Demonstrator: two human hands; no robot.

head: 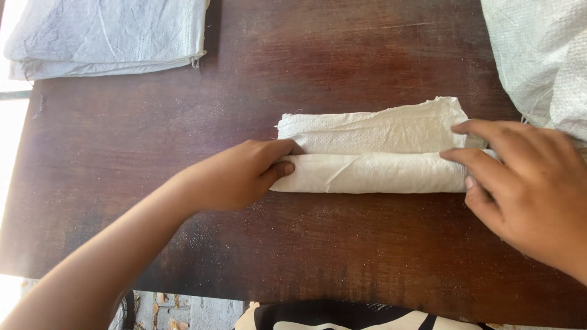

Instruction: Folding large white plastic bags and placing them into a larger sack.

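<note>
White woven sack (pixel 373 153), partly rolled into a long horizontal bundle, lies near the middle of the dark brown wooden table (pixel 183 122). The rolled portion sits along the near edge of the bundle; a flat, unrolled flap with a frayed upper edge extends from it on the far side.

Left hand (pixel 235 174): I have it closed around the left end of the roll. The thumb presses on the near face of the roll, and the curled fingers cover the end where roll and flap meet. Grip state: clamped on the sack.

Right hand (pixel 529 183): I hold it at the right end of the bundle. The fingers are extended and spread, not curled. The fingertips (pixel 455 156) press down on the top of the roll and on the right edge of the flap. Grip state: flat contact, pressing only, nothing enclosed.

A folded stack of similar white sacks (pixel 107 36) rests at the far left corner of the table, well apart from both hands. A further heap of woven sack material (pixel 541 55) occupies the far right corner, just beyond my right hand. Black and cream fabric (pixel 342 318) shows at the near table edge.
</note>
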